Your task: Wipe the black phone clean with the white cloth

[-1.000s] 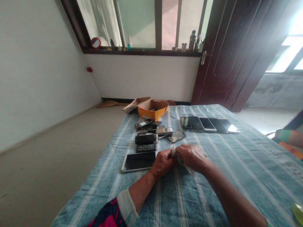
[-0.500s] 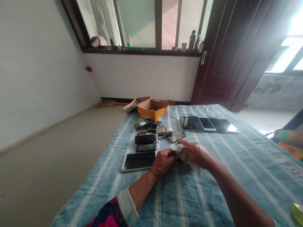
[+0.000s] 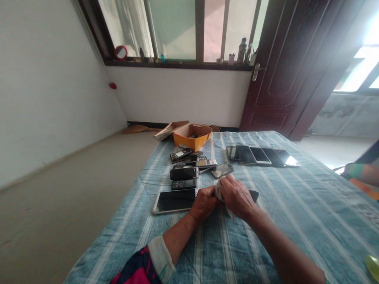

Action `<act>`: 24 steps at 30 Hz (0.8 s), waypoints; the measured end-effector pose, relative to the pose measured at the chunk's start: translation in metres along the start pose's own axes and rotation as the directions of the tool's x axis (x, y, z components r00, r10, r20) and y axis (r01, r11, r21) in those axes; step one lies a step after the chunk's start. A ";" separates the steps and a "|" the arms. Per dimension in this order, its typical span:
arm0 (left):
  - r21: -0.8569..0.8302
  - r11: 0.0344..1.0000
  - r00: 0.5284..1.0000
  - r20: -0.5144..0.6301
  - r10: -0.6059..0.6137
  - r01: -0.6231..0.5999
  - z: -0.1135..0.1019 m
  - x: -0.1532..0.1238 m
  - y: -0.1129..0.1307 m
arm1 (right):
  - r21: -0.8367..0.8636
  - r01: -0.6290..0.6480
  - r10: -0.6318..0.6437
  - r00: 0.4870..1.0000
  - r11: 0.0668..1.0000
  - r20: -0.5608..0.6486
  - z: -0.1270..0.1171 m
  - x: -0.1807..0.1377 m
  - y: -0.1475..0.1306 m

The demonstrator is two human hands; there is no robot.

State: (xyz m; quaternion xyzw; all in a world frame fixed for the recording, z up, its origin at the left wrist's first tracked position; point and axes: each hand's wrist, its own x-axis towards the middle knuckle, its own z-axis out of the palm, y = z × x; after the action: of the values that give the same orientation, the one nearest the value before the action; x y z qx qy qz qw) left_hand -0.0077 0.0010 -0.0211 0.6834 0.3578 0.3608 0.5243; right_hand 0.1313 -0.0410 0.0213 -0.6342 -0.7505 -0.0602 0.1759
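My left hand (image 3: 203, 204) is closed on the near end of a dark phone (image 3: 254, 195). Most of that phone lies hidden under my hands, and only its far right end shows. My right hand (image 3: 237, 197) is closed round a white cloth or tissue (image 3: 218, 191) and presses it on the phone beside my left fingers. Left of my left hand lies a large white-framed phone (image 3: 174, 201) with a dark screen. Just beyond my right hand rests a grey touchscreen phone (image 3: 222, 170).
Several older keypad phones (image 3: 184, 184) are piled at left. Farther right, several smartphones (image 3: 260, 155) overlap in a row. An open orange box (image 3: 194, 142) stands at the back, its lid (image 3: 170, 130) leaning beside it. A striped blue cloth (image 3: 284, 221) covers the table.
My right hand has moved left with the cloth, closer to my left hand. The phone's right end now shows past my right hand.
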 end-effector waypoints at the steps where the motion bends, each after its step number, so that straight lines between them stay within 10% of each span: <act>1: 0.002 1.000 1.000 0.001 0.008 -0.008 0.000 0.000 0.000 | 0.006 0.047 -0.047 0.999 0.999 0.023 0.000 -0.001 0.001; 8: 0.003 1.000 1.000 0.023 0.020 -0.020 0.000 -0.002 0.005 | 0.066 0.200 -0.207 0.970 0.978 0.129 -0.008 -0.004 0.014; 24: -0.051 0.996 0.995 0.073 -0.071 0.075 0.000 -0.001 0.006 | 0.102 0.120 -0.140 0.965 0.987 0.220 -0.020 -0.007 0.039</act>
State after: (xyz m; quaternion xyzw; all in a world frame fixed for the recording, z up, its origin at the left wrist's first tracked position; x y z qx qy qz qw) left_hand -0.0069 -0.0009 -0.0154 0.6678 0.3539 0.3262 0.5678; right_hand 0.1744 -0.0470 0.0325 -0.5778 -0.8076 0.0343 0.1126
